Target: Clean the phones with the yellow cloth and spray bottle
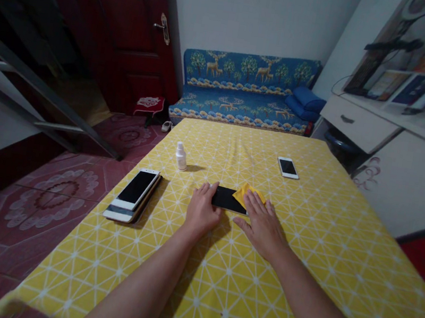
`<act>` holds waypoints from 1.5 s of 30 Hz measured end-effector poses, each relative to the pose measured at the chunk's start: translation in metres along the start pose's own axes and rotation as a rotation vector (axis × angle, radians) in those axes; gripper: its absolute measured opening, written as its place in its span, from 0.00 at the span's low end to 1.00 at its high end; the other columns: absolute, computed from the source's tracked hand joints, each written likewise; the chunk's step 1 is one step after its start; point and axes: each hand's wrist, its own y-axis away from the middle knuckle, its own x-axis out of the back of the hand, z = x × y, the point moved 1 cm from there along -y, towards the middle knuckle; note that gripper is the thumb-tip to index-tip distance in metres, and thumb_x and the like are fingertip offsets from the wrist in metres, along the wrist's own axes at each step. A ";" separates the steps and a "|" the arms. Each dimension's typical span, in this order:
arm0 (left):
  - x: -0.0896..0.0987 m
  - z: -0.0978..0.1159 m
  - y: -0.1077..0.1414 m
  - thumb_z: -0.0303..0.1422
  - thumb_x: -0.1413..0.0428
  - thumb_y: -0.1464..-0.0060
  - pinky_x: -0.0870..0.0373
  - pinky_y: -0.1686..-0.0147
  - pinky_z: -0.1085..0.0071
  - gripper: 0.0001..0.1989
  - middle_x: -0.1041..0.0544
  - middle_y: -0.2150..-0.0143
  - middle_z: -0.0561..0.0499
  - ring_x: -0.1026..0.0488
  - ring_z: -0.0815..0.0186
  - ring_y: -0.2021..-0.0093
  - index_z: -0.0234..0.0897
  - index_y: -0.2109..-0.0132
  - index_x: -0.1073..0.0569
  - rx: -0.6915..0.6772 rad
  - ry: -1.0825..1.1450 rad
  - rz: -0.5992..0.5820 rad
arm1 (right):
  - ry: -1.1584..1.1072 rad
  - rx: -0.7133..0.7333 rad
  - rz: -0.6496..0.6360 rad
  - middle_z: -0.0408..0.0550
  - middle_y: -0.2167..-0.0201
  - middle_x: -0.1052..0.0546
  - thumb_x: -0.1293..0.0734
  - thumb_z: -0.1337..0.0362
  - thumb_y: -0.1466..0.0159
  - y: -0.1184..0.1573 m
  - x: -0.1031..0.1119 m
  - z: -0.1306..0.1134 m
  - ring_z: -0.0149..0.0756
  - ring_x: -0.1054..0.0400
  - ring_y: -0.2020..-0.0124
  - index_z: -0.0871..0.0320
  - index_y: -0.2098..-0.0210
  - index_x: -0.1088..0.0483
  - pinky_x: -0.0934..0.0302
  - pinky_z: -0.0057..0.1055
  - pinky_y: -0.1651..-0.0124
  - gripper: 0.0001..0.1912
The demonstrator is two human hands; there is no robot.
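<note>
A dark-screened smartphone (226, 199) lies flat, sideways to me, on the yellow patterned tablecloth. My left hand (203, 208) grips its left end, with the thumb at the near edge and the fingers at the far side. My right hand (261, 221) holds a yellow cloth (245, 192) against the right part of the screen. Its fingers lie over the cloth and the thumb points left, near the phone's lower edge. The cloth and fingers hide the phone's right end.
To the left, a white phone (137, 187) tops a small stack of phones. A white bottle (181, 157) stands upright beyond my left hand. Another white phone (287, 167) lies at the far right. A blue sofa (242, 96) is behind the table (227, 290), with a white cabinet (404, 173) at right.
</note>
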 end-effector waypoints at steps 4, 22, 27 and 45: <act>-0.002 0.001 0.001 0.22 0.46 0.54 0.48 0.31 0.49 0.38 0.31 0.36 0.40 0.40 0.50 0.32 0.34 0.33 0.38 -0.007 0.014 -0.019 | 0.003 -0.002 0.023 0.59 0.29 0.48 0.47 0.42 0.31 0.000 -0.004 0.000 0.49 0.61 0.27 0.62 0.28 0.53 0.60 0.57 0.29 0.41; 0.000 0.006 -0.001 0.31 0.36 0.53 0.29 0.52 0.62 0.34 0.20 0.55 0.45 0.27 0.55 0.51 0.37 0.37 0.31 0.044 0.080 -0.015 | 0.051 -0.063 0.057 0.67 0.31 0.45 0.48 0.39 0.32 0.000 0.005 -0.011 0.55 0.56 0.28 0.72 0.32 0.45 0.59 0.56 0.29 0.45; -0.002 0.008 -0.001 0.30 0.35 0.55 0.29 0.52 0.64 0.36 0.20 0.56 0.46 0.27 0.56 0.53 0.36 0.37 0.31 0.053 0.087 -0.004 | -0.002 0.143 0.034 0.63 0.29 0.48 0.44 0.37 0.34 0.000 0.000 -0.018 0.50 0.60 0.27 0.67 0.30 0.48 0.58 0.54 0.29 0.46; -0.006 0.003 -0.002 0.34 0.32 0.56 0.29 0.51 0.65 0.37 0.21 0.53 0.43 0.26 0.58 0.53 0.35 0.37 0.31 0.080 0.174 -0.018 | -0.028 0.124 -0.006 0.60 0.29 0.49 0.46 0.45 0.30 -0.018 0.004 -0.027 0.48 0.59 0.27 0.65 0.30 0.48 0.61 0.55 0.28 0.38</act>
